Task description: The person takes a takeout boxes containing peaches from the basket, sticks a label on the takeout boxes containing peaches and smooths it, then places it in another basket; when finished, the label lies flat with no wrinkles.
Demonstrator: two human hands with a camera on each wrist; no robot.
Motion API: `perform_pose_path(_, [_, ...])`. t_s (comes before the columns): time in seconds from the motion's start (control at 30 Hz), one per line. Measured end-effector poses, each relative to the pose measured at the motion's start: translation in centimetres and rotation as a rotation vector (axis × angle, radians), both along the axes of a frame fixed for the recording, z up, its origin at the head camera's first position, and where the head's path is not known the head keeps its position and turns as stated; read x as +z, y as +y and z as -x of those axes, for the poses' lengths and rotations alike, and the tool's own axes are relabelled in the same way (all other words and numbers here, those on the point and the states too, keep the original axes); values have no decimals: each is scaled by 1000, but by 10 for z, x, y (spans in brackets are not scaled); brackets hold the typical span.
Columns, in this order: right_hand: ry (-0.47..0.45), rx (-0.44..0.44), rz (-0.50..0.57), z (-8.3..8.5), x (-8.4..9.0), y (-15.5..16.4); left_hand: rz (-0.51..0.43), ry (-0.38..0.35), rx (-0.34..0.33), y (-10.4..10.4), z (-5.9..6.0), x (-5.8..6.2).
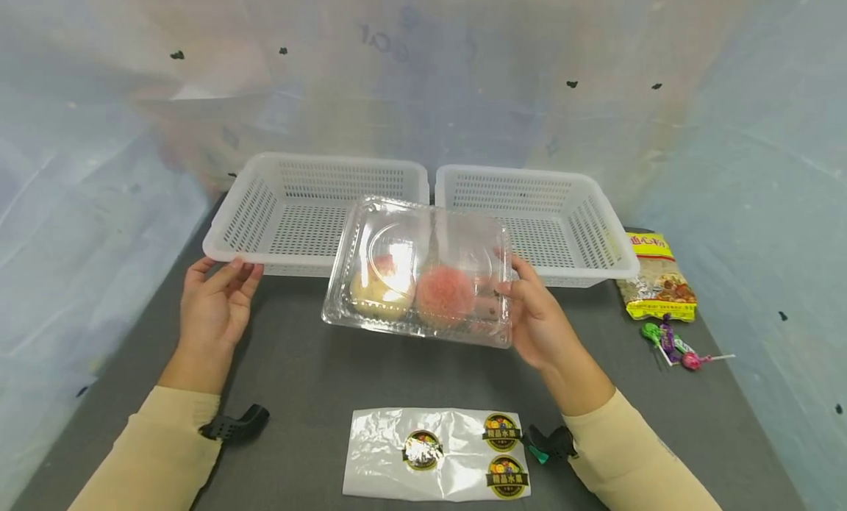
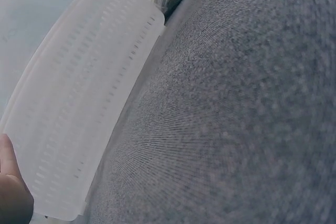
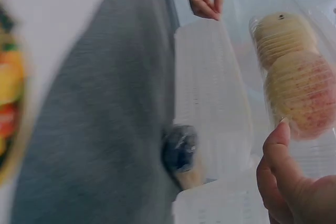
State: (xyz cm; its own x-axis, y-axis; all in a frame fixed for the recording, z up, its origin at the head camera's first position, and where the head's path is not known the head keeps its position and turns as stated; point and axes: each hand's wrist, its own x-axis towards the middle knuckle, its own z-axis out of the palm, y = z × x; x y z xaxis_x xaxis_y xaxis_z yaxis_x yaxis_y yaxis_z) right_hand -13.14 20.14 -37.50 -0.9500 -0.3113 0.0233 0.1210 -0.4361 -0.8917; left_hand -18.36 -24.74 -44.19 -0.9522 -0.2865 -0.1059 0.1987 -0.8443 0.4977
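Grey tabletop (image 1: 311,379), two baskets at 12 o'clock: right hand (image 1: 539,316) fingers clamped on fruit clamshell (image 1: 420,272), left hand (image 1: 215,301) fingers loosely apart; advisable to keep level.

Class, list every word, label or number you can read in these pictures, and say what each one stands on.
"精品水果": round stickers on the plastic sheet.
Red characters on the yellow snack packet: too blurred to read.
Faint marks on the back wall: unreadable.
Clear box, baskets: no text.

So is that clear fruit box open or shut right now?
Shut. The clear fruit box has its lid down over the two fruits inside, and the right hand holds it by one edge, lifted above the table.
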Motion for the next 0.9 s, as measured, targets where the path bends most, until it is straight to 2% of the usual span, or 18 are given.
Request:
perform_pose_path(0.27, [18,86,-23,-30,-21,26,4,-5,8,1,0,-1])
perform_pose_path(0.5, [-45,110,-105,-52,-34,46,-2,-4,8,1,0,-1])
perform_pose_path(0.67, [-78,102,-152,-55,-42,53,-2,-8,7,0,1,0])
perform_pose_path(0.9, [-132,73,-265,-50,-50,55,21,-18,3,-1,-1,2])
